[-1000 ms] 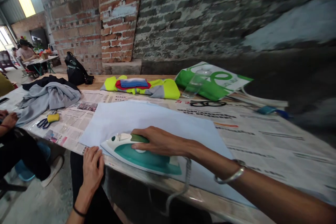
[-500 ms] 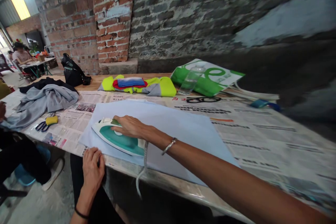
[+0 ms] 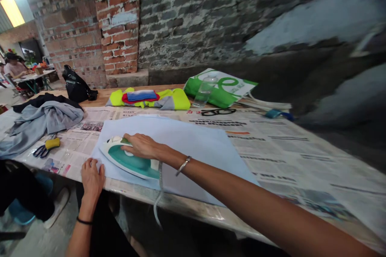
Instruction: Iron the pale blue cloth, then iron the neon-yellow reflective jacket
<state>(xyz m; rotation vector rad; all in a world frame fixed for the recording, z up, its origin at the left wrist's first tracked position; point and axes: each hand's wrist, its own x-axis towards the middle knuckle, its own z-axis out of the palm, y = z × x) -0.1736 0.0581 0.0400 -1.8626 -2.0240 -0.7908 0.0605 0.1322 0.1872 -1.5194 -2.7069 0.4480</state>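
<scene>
A: What step is in hand here?

B: Ironing, by the look of it. The right hand (image 3: 140,146) is closed over the handle of a teal-and-white steam iron (image 3: 129,160), which sits flat on a pale blue cloth (image 3: 193,140), its pointed tip aimed towards the other hand.

A: And that other hand?

B: The left hand (image 3: 92,176) is open and palm down, its fingers spread, just in front of the iron's tip at the near edge of the cloth. How hard it presses can't be told.

A: Where exactly is the cloth?

B: Under the iron and the right hand, spreading out ahead of them over newspaper sheets (image 3: 286,156) laid on the table. It looks flat, with no fold showing.

A: What does the next move call for?

B: Probably the left hand pinning that edge so the cloth can't creep as the iron slides. The iron's cord (image 3: 159,194) drops over the table edge below the right wrist, so it needs slack.

A: What else is near?

B: Left of the left hand are yellow-handled scissors (image 3: 45,147) and a crumpled grey garment (image 3: 42,122); beyond both hands are a folded hi-vis vest (image 3: 177,99) and black glasses (image 3: 218,111)
</scene>
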